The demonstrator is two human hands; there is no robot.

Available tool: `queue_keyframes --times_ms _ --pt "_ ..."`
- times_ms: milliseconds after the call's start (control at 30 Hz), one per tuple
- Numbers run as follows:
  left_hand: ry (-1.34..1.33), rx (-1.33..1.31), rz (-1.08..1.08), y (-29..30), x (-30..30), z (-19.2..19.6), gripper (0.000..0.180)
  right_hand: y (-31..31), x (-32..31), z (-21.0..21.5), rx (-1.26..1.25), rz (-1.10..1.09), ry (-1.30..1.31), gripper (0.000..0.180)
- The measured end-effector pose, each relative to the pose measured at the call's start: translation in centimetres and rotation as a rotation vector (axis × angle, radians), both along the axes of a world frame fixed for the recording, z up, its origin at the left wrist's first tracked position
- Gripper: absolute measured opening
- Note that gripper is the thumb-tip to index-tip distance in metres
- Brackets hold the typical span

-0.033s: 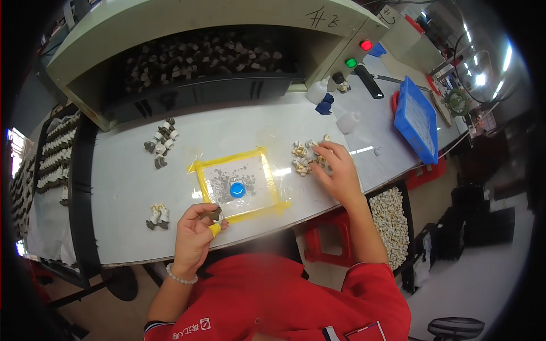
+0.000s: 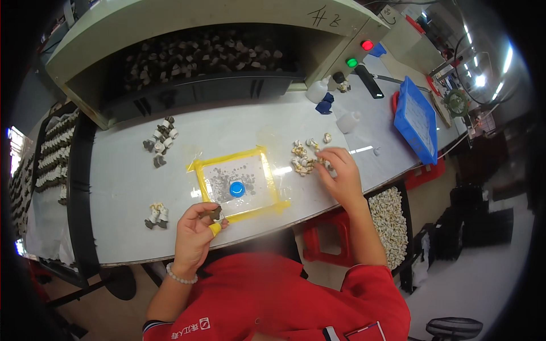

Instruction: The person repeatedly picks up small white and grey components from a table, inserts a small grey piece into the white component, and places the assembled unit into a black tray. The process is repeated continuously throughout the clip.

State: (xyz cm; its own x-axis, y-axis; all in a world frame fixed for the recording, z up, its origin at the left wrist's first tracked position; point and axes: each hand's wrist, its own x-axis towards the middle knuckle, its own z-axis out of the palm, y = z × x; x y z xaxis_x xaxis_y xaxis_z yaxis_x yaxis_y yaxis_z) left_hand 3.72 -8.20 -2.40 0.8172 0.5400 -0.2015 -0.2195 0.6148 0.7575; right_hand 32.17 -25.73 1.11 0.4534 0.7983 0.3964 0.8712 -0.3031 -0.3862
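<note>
My left hand (image 2: 195, 232), with a yellow cover on one fingertip and a beaded bracelet at the wrist, pinches a small dark-and-white part (image 2: 216, 213) at the near edge of the yellow-taped rectangle (image 2: 276, 182). A round blue cap-like piece (image 2: 237, 189) sits inside that rectangle among grey spots. My right hand (image 2: 344, 177) is curled at the right side of a loose group of small white-and-yellow parts (image 2: 301, 165). Its thumb and forefinger close about one such part, partly hidden by the fingers.
Dark-and-white parts (image 2: 161, 142) lie at left, with a smaller group (image 2: 156, 217) nearer me. A machine with a dark drawer (image 2: 227, 91) spans the back. White bottles (image 2: 348, 122) and a blue tray (image 2: 418, 122) stand right. A bin of pale parts (image 2: 389, 227) is below the table edge.
My right hand has shifted slightly right and down, its fingers drawing closer together beside the white-and-yellow parts. My left hand stays nearly still with its part.
</note>
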Motion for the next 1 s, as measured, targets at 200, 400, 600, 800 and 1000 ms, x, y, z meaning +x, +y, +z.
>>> queue_keyframes --times_ms 200,400,600,800,1000 --pt "0.08 0.013 -0.016 -0.1 0.2 0.0 0.041 -0.2 -1.7 -1.0 -0.098 -0.025 0.031 0.019" --pt "0.014 0.018 -0.031 -0.2 0.2 -0.5 0.043 1.1 -1.8 -2.0 -0.113 0.007 0.007 0.016" --pt "-0.001 -0.002 -0.028 -0.2 -0.2 -0.4 0.041 2.1 -4.1 -2.0 -0.021 0.14 0.034 0.026" --pt "0.0 -0.117 -0.015 -0.1 -0.3 -0.3 0.035 4.0 -6.2 -2.2 -0.061 0.3 -0.161 0.027" --pt "-0.029 -0.194 -0.052 0.6 -1.0 -0.3 0.029 3.9 -6.7 -1.7 -0.075 0.337 -0.177 0.027"
